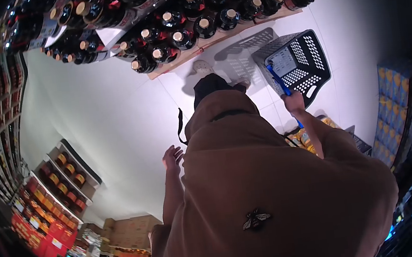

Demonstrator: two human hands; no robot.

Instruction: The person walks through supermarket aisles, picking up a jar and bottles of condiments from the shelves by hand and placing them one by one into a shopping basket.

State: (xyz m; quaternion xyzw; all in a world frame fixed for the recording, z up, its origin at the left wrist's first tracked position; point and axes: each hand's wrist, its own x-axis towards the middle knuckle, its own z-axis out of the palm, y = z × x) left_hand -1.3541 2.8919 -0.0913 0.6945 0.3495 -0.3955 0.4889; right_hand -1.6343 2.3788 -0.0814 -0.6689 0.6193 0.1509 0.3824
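Note:
My right hand (pixel 293 102) is closed round the blue handle (pixel 278 79) of a dark grey shopping basket (pixel 316 53). The basket hangs tilted beside my right leg, its perforated walls showing and no goods visible in it. On the other side, my left hand (pixel 172 157) hangs by my hip with its fingers apart, holding nothing. A thin black strap (pixel 180 125) dangles close to it. My brown shirt (pixel 273 171) fills the lower middle and hides part of the floor.
Rows of dark bottles with gold caps (pixel 185 39) stand on a low shelf ahead. More bottles (pixel 91 11) sit higher at upper left. Stocked shelves (pixel 63 179) line the left, cardboard boxes (pixel 131 230) the lower left. Blue-and-yellow packs (pixel 390 100) are stacked at right.

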